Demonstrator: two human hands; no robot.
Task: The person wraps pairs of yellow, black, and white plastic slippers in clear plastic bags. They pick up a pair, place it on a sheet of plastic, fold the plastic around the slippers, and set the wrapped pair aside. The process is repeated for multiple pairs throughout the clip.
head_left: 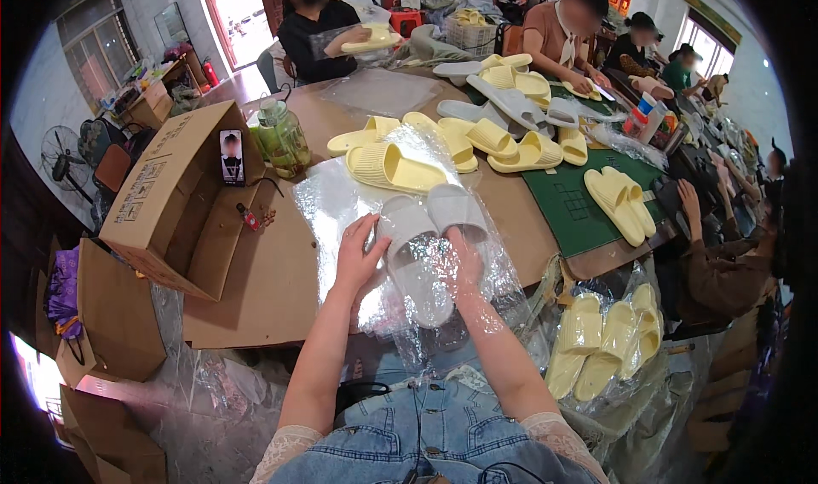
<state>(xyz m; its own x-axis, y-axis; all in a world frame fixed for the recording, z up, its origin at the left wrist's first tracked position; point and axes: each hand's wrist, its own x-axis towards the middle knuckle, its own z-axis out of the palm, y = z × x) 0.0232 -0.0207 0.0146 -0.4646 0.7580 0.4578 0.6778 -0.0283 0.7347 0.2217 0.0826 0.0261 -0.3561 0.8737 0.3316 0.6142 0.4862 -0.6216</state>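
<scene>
A pair of light grey slippers lies in front of me, the left slipper (407,220) beside the right slipper (457,207), toes pointing away. Thin clear plastic of a bag (503,275) glints around them and over my right wrist. My right hand (464,262) is closed at the right slipper's opening, its fingertips partly hidden under the strap and plastic. My left hand (360,250) rests with fingers apart against the left slipper's outer side. Under the pair is a stack of shiny clear bags (328,220). A yellow slipper (396,167) lies just beyond the toes.
An opened carton (162,186) with a phone (232,158) stands left, near a green jar (283,139). More yellow and grey slippers (511,100) heap at the back. Bagged yellow slippers (607,339) hang low right, below a green mat (579,194). Several people work around the table.
</scene>
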